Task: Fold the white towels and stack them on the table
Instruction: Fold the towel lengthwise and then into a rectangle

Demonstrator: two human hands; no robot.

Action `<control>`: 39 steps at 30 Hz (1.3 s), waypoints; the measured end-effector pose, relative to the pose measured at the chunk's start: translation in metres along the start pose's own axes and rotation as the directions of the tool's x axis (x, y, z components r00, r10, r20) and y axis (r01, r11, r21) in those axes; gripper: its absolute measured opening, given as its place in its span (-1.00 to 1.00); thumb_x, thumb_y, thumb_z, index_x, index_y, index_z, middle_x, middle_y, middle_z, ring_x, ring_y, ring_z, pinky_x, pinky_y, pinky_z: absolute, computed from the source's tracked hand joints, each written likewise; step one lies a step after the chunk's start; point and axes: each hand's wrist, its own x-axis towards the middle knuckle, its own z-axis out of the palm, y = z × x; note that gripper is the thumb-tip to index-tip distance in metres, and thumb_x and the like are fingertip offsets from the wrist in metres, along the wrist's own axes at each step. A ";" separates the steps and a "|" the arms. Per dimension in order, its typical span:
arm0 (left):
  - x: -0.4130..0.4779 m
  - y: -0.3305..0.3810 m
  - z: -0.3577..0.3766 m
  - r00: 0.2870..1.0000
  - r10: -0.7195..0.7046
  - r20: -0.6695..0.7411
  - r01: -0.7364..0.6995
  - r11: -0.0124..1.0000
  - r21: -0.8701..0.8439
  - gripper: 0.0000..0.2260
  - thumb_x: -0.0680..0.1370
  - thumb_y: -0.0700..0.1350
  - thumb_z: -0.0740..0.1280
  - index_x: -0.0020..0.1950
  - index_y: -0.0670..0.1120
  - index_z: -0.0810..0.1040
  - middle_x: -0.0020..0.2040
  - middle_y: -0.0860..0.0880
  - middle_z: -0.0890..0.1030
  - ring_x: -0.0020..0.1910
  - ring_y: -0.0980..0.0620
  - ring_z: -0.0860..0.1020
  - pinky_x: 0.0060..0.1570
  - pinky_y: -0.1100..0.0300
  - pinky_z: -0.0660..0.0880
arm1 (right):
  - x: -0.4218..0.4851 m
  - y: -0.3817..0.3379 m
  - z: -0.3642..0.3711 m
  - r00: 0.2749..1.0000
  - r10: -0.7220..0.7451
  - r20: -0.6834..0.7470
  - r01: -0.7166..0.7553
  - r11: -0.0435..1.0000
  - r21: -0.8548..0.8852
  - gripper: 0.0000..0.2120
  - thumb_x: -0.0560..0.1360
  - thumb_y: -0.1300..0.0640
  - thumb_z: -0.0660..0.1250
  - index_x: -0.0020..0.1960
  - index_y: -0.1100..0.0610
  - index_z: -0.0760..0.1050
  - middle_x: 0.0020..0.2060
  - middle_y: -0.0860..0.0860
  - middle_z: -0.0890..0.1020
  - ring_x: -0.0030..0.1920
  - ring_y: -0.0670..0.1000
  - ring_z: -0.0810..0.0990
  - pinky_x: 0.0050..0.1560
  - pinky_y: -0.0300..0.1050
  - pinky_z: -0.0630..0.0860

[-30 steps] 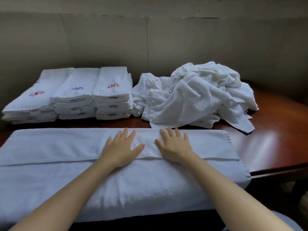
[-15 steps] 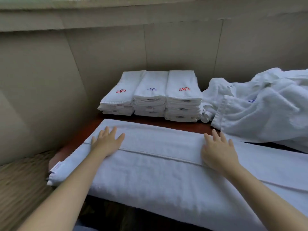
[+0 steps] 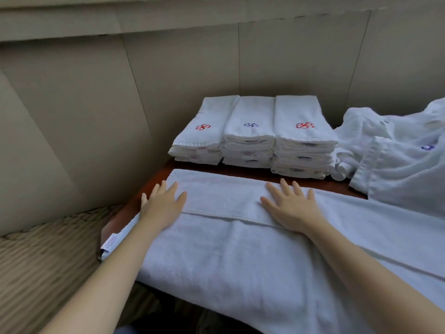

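Towel [image 3: 240, 249] lying lengthwise across the near worktop [image 3: 120, 218] edge, top layer folded over, its hem [image 3: 228, 217] running left-right. Both hands pressing flat on that fold: left hand [image 3: 163, 206] sitting near the towel's left end, right hand [image 3: 292, 208] near the middle. Fingers [image 3: 285, 188] straight, slightly spread, pointing away, gripping nothing; hem passing under both palms. Three folded stacks [image 3: 252, 131] sitting behind, against the wall [image 3: 192, 68]. Loose pile [image 3: 397, 169] lying just right of them, running out of frame.
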 end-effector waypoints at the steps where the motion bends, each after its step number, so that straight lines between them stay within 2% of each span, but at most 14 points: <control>1: -0.004 -0.003 0.000 0.999 0.037 -0.016 -0.037 0.999 -0.009 -0.52 0.64 0.18 -0.08 0.56 0.11 0.07 0.58 -0.01 -0.03 0.55 0.00 -0.08 0.47 -0.08 -0.15 | 0.002 0.000 -0.001 1.000 -0.006 0.000 0.006 1.000 -0.001 -0.40 0.52 -0.37 -0.18 0.52 -0.22 -0.06 0.55 -0.02 -0.06 0.54 0.11 -0.11 0.45 0.26 -0.16; 5: -0.024 -0.022 -0.009 0.995 0.075 -0.063 -0.078 0.996 -0.047 -0.53 0.63 0.15 0.07 0.52 0.06 0.19 0.53 -0.03 0.19 0.49 -0.06 0.17 0.41 -0.02 0.16 | 0.003 -0.001 -0.004 1.000 -0.011 -0.006 0.012 1.000 0.024 -0.44 0.56 -0.31 -0.12 0.50 -0.16 0.07 0.54 0.01 0.04 0.53 0.12 -0.04 0.44 0.23 -0.11; 9: -0.046 -0.046 -0.026 0.989 -0.130 -0.070 0.119 0.982 -0.149 -0.44 0.53 0.17 0.27 0.40 -0.11 0.27 0.34 -0.12 0.40 0.29 -0.13 0.39 0.17 0.01 0.41 | -0.016 -0.008 -0.008 0.942 -0.117 -0.314 0.115 0.993 -0.023 -0.68 0.60 0.00 0.07 0.16 0.13 0.50 0.20 0.08 0.50 0.25 0.15 0.41 0.24 -0.01 0.30; 12: -0.058 -0.063 -0.038 0.952 -0.296 0.072 0.303 0.945 -0.124 -0.37 0.49 0.25 0.28 0.31 -0.19 0.25 0.26 -0.14 0.47 0.17 -0.15 0.48 0.07 0.02 0.47 | -0.048 -0.025 -0.010 0.871 -0.309 -0.382 0.277 0.951 -0.138 -0.76 0.56 0.13 0.12 0.04 0.14 0.55 0.06 0.04 0.57 0.08 0.12 0.48 0.09 -0.07 0.36; 15: -0.063 -0.069 -0.047 0.917 -0.356 0.178 0.378 0.920 -0.106 -0.31 0.48 0.25 0.29 0.38 -0.20 0.19 0.26 -0.14 0.46 0.16 -0.14 0.48 -0.02 0.05 0.46 | -0.096 -0.051 -0.005 0.822 -0.493 -0.284 0.475 0.870 -0.135 -0.71 0.55 0.04 0.08 0.01 0.10 0.54 0.03 0.04 0.57 0.03 0.13 0.51 0.05 -0.02 0.43; 18: -0.062 -0.066 -0.052 0.945 -0.231 0.229 0.294 0.908 -0.297 -0.42 0.55 -0.02 0.31 0.48 -0.16 0.17 0.33 -0.14 0.41 0.20 -0.11 0.45 -0.02 0.13 0.41 | -0.137 -0.070 -0.003 0.801 -0.562 -0.207 0.548 0.827 -0.124 -0.56 0.49 -0.20 0.04 0.07 0.05 0.53 0.00 0.02 0.59 -0.04 0.10 0.57 -0.05 -0.02 0.54; 20: -0.062 -0.061 -0.055 0.975 -0.074 0.210 0.188 0.781 -0.596 -0.49 0.57 -0.24 0.23 0.51 -0.04 0.21 0.39 -0.07 0.37 0.22 -0.04 0.46 0.04 0.21 0.41 | -0.152 -0.075 0.002 0.787 -0.581 -0.208 0.539 0.811 -0.229 -0.46 0.38 -0.31 0.18 0.18 0.02 0.51 0.02 0.02 0.60 -0.05 0.11 0.62 -0.13 -0.03 0.60; 23: -0.065 -0.051 -0.061 0.980 0.056 0.193 0.154 0.405 -0.901 -0.66 0.58 -0.29 0.11 0.22 -0.08 0.58 0.26 -0.09 0.50 -0.02 -0.02 0.56 -0.11 0.18 0.51 | -0.166 -0.082 0.012 0.819 -0.557 -0.140 0.492 0.806 -0.328 -0.11 0.13 -0.41 0.39 0.36 -0.04 0.38 0.15 0.12 0.58 0.03 0.21 0.62 -0.08 0.11 0.60; 26: -0.065 -0.046 -0.066 0.976 0.096 0.196 0.177 0.179 -0.968 -0.67 0.50 -0.32 0.13 -0.08 -0.17 0.70 0.10 -0.15 0.60 -0.19 0.05 0.64 -0.24 0.20 0.57 | -0.174 -0.090 0.024 0.864 -0.490 -0.116 0.418 0.826 -0.378 -0.02 -0.05 -0.16 0.60 0.32 -0.01 0.34 0.14 0.18 0.60 0.02 0.28 0.61 -0.13 0.22 0.58; 28: -0.063 -0.043 -0.067 0.988 0.045 0.147 0.135 0.204 -0.970 -0.66 0.39 -0.42 0.16 -0.13 -0.16 0.69 0.06 -0.18 0.63 -0.09 0.01 0.64 -0.16 0.20 0.56 | -0.177 -0.091 0.025 0.837 -0.493 -0.236 0.401 0.847 -0.349 -0.18 0.03 0.04 0.57 0.26 0.07 0.41 0.01 0.16 0.64 -0.10 0.25 0.64 -0.21 0.12 0.59; 31: -0.056 -0.045 -0.062 0.994 -0.094 -0.061 -0.001 0.537 -0.843 -0.68 0.39 -0.41 0.24 -0.17 -0.05 0.67 -0.06 -0.12 0.67 0.03 -0.06 0.59 0.07 0.08 0.53 | -0.176 -0.094 0.007 0.860 -0.408 -0.306 0.361 0.911 -0.201 -0.60 0.10 0.23 0.47 -0.09 0.10 0.49 -0.34 0.02 0.56 -0.40 0.10 0.56 -0.53 -0.16 0.35; 34: -0.049 -0.049 -0.057 0.969 -0.063 -0.238 -0.101 0.780 -0.618 -0.83 0.50 -0.22 0.29 -0.22 -0.07 0.64 -0.13 -0.13 0.61 -0.10 -0.15 0.55 -0.10 0.05 0.48 | -0.160 -0.087 -0.021 0.948 -0.180 -0.260 0.186 0.983 -0.002 -0.83 0.45 0.21 0.23 -0.18 -0.01 0.27 -0.25 -0.02 0.54 -0.22 0.10 0.57 -0.45 -0.11 0.21; 36: -0.042 -0.050 -0.055 0.967 -0.036 -0.253 -0.124 0.797 -0.591 -0.71 0.57 -0.04 0.27 -0.32 -0.12 0.49 -0.23 -0.06 0.47 -0.24 -0.08 0.43 -0.29 0.10 0.34 | -0.142 -0.075 -0.042 0.967 -0.086 -0.239 0.139 0.967 0.215 -0.85 0.52 0.19 0.16 -0.17 -0.02 0.27 -0.22 -0.03 0.55 -0.10 0.12 0.56 -0.32 -0.09 0.30; 39: -0.029 -0.044 -0.054 0.976 -0.067 -0.206 -0.116 0.640 -0.760 -0.62 0.62 0.07 0.16 -0.25 -0.18 0.43 -0.25 -0.05 0.42 -0.24 0.01 0.36 -0.22 0.13 0.27 | -0.104 -0.061 -0.078 0.971 -0.042 -0.236 0.116 0.943 0.313 -0.83 0.50 0.26 0.21 -0.18 0.00 0.38 -0.21 0.00 0.56 -0.02 0.13 0.54 -0.20 -0.12 0.31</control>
